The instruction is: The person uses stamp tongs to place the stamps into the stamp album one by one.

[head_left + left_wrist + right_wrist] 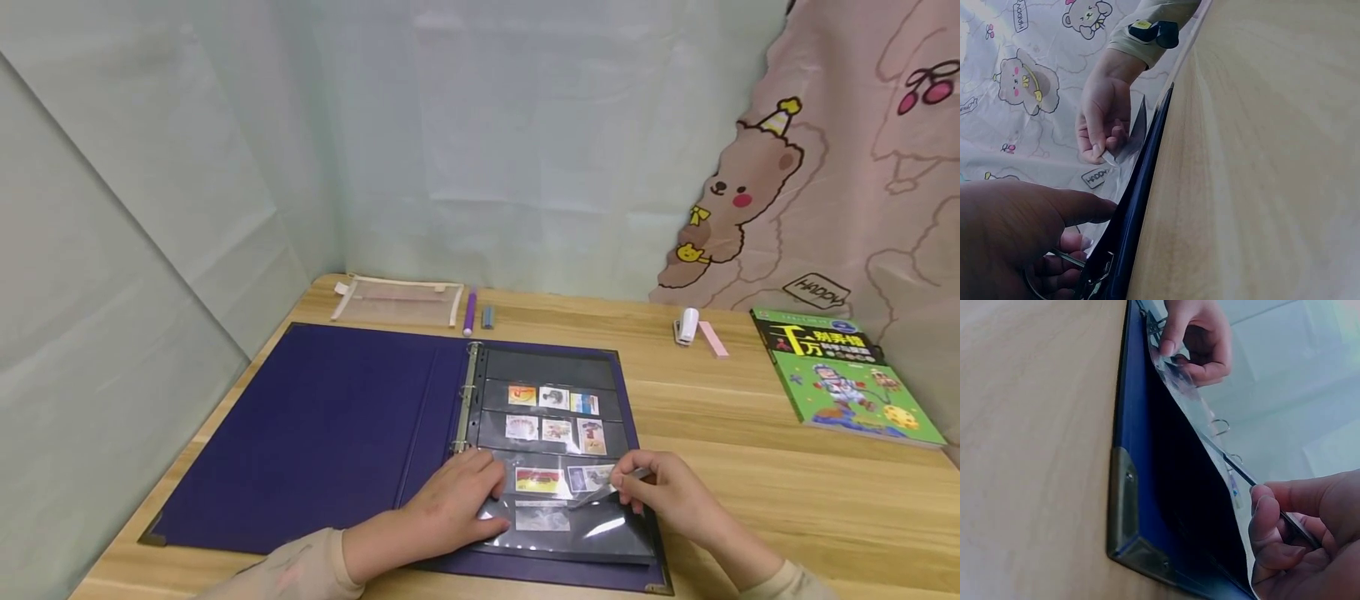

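Observation:
A dark blue stamp album (360, 417) lies open on the table, with a black stamp page (555, 367) on its rings. My right hand (667, 492) pinches slim metal tweezers (1238, 469) between thumb and fingers, low over the right side of the page. The tweezers' tip points at a pale stamp (542, 518) in the lowest row. Above that stamp are a red and yellow stamp (540, 481) and a bluish stamp (590, 478), partly covered by the right hand. My left hand (457, 500) rests on the page's lower left side near the rings, thumb and fingers spread.
Several stamps fill two rows higher on the page. Behind the album lie a mesh zip pouch (397, 302), a purple pen (470, 313) and a small blue-grey piece (488, 317). A white stapler (686, 326), a pink strip (712, 340) and a green book (847, 375) lie to the right.

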Demonstrator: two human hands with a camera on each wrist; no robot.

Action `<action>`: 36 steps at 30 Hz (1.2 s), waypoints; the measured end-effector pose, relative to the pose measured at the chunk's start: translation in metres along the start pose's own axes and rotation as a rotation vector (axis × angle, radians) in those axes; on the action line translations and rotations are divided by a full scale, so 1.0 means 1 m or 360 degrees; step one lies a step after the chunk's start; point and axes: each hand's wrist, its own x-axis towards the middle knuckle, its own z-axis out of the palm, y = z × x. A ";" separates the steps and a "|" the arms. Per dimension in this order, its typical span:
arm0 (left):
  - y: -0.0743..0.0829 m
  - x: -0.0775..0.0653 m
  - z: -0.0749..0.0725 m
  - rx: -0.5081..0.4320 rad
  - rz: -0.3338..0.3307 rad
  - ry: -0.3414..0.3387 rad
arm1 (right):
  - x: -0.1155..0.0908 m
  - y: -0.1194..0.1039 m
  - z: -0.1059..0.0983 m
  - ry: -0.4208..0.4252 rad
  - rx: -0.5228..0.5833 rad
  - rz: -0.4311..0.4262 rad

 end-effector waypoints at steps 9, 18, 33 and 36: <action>0.000 0.000 0.000 0.0004 0.0010 0.0007 | 0.003 0.000 -0.003 -0.0083 0.0009 0.0000; 0.000 0.000 0.001 0.0023 0.0017 0.0008 | 0.002 0.003 -0.015 -0.0075 -0.0017 0.0105; -0.001 0.000 0.001 0.0008 0.0010 -0.0030 | -0.006 0.020 -0.036 -0.0200 0.0509 0.0108; -0.001 -0.001 0.001 0.0004 0.0006 -0.0031 | -0.006 0.024 -0.040 -0.0214 0.0603 0.0082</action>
